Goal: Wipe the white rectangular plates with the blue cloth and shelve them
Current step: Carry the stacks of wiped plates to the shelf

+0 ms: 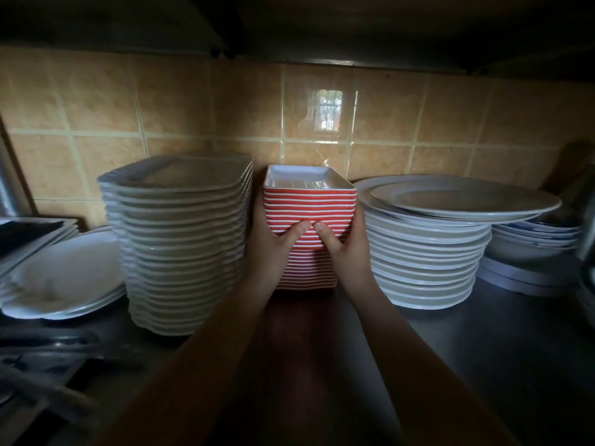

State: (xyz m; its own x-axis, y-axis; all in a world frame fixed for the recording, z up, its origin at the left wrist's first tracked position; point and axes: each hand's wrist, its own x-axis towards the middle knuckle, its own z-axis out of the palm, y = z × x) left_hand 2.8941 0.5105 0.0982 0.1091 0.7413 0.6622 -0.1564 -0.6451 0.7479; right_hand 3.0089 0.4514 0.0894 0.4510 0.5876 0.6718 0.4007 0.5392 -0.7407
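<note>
A tall stack of rectangular plates [310,204], white inside with red and white striped edges, stands on the metal shelf [483,349] against the tiled wall. My left hand [273,243] grips the stack's left side, thumb on its front. My right hand [346,246] grips the right side, thumb on the front beside the left thumb. Both hands hold the upper part of the stack, which sits slightly offset from the lower part. No blue cloth is in view.
A high stack of white square-cornered plates [180,246] stands close on the left. A stack of round white plates [428,246] stands close on the right. Oval dishes [64,278] lie far left, more plates [534,249] far right. A dark shelf hangs overhead.
</note>
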